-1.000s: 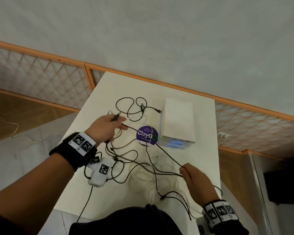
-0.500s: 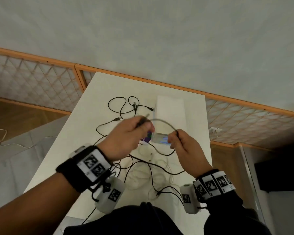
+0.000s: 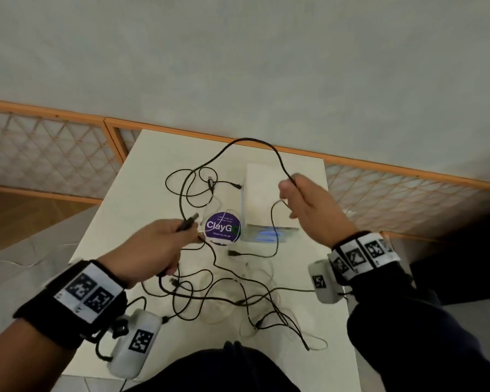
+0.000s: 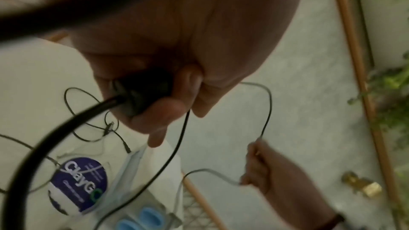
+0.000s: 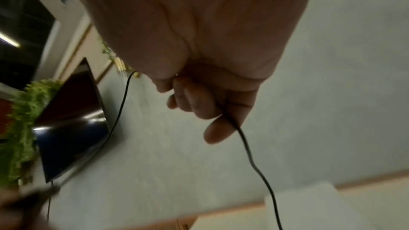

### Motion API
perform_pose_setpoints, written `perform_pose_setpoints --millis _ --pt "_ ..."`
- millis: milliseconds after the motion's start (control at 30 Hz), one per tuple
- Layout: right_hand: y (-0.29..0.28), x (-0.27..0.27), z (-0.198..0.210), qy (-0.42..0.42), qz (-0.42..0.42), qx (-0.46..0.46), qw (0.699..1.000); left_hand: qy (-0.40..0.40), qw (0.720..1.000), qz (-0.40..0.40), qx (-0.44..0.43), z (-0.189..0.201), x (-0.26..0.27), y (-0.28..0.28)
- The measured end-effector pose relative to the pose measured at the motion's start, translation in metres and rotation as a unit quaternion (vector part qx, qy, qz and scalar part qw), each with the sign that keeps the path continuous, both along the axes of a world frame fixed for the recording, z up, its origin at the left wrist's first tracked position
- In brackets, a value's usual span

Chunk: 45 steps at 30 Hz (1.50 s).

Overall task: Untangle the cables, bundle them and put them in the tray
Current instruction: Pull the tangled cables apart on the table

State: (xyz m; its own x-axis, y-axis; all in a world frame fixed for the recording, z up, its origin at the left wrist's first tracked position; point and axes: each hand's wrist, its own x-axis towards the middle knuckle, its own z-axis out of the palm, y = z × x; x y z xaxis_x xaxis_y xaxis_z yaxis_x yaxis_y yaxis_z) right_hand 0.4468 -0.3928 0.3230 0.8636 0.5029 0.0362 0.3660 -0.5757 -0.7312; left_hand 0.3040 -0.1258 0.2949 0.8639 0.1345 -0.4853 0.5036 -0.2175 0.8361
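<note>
1. Left hand (image 3: 153, 247): raised above the near left part of the white table (image 3: 119, 210), fingers curled round the plug end of a black cable (image 3: 249, 140). The connector tip projects past the fingers toward the round purple sticker (image 3: 222, 228).
2. Right hand (image 3: 311, 210): raised over the tray (image 3: 262, 190), thumb and fingers pinched on the same black cable further along its run. The right wrist view shows the cable (image 5: 247, 148) leaving the curled fingers (image 5: 218, 128) and dropping toward the table.
3. Black cable, held span: it rises from the left hand, arches high over the far edge of the table and comes down into the right hand. Below the right hand a loose part hangs in front of the tray and ends in a plug lying on the table just beside the sticker.
4. Remaining cables (image 3: 210, 292): a tangle of black and pale leads lies on the near half of the table, between the two wrists. A second loose loop lies on the far left, near the tray's far corner.
5. Tray: a white box-like container on the far right part of the table, its near end clear with blue marks. No cable inside it can be made out.
6. Left wrist view: the left hand (image 4: 168, 83) grips a dark plug; the right hand (image 4: 265, 169) appears beyond it, holding the thin cable (image 4: 266, 111).
</note>
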Motion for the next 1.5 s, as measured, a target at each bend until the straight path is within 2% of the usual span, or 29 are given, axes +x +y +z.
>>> perform_pose_setpoints --millis 67,133,233,300,367,467,600,667,700,800,900,933,1000,1067,1267,1333,1400,1467,1500 --pt "0.001 0.003 0.022 -0.022 -0.02 0.026 0.999 0.013 0.995 -0.044 0.089 -0.003 -0.001 -0.004" --pt "0.002 0.004 0.036 -0.022 -0.039 0.05 0.998 0.018 0.988 -0.087 0.124 0.002 -0.003 -0.013" --pt "0.005 0.003 0.036 0.016 -0.07 0.064 0.995 -0.008 0.991 -0.084 0.103 0.01 -0.004 -0.028" --pt "0.011 -0.002 0.03 0.095 -0.098 0.106 0.985 -0.064 0.995 -0.057 0.046 0.015 0.0 -0.042" --pt "0.02 -0.012 0.026 0.212 -0.098 0.178 0.956 -0.132 0.989 -0.063 0.024 0.018 0.005 -0.056" --pt "0.035 -0.026 0.027 0.348 -0.081 0.284 0.89 -0.189 0.974 -0.12 0.034 0.012 0.015 -0.076" --pt "0.047 -0.032 0.033 0.453 -0.071 0.391 0.798 -0.191 0.974 -0.116 -0.022 0.003 0.024 -0.091" --pt "0.048 -0.031 0.032 0.47 -0.072 0.432 0.767 -0.193 0.973 -0.117 -0.043 0.005 0.022 -0.093" --pt "0.048 -0.031 0.03 0.459 -0.077 0.435 0.77 -0.192 0.974 -0.11 -0.054 0.006 0.022 -0.094" --pt "0.047 -0.036 0.017 0.388 -0.098 0.362 0.842 -0.186 0.978 -0.063 -0.073 0.006 0.025 -0.088" --pt "0.044 -0.051 -0.006 0.369 -0.043 0.312 0.875 -0.183 0.982 -0.015 -0.052 0.006 0.03 -0.077" --pt "0.041 -0.057 -0.015 0.344 -0.016 0.281 0.896 -0.186 0.981 0.004 -0.052 0.007 0.032 -0.072" --pt "0.032 -0.067 -0.034 0.285 0.003 0.197 0.938 -0.187 0.977 0.046 -0.086 0.012 0.036 -0.061" --pt "0.019 -0.071 -0.051 0.256 -0.007 0.137 0.957 -0.182 0.972 0.084 -0.125 0.014 0.04 -0.047" --pt "-0.031 -0.07 -0.1 0.229 -0.071 0.016 0.971 -0.205 0.94 0.209 -0.175 0.02 0.052 -0.001" --pt "-0.044 -0.066 -0.118 0.236 -0.112 -0.03 0.965 -0.186 0.944 0.217 -0.167 0.015 0.055 0.006" --pt "-0.051 -0.062 -0.125 0.274 -0.184 -0.014 0.944 -0.14 0.959 0.196 -0.151 0.005 0.054 0.002" --pt "-0.053 -0.056 -0.124 0.334 -0.259 0.09 0.902 -0.087 0.974 0.166 -0.13 -0.01 0.05 -0.008" --pt "-0.052 -0.052 -0.121 0.367 -0.289 0.161 0.87 -0.068 0.98 0.15 -0.109 -0.018 0.047 -0.013"
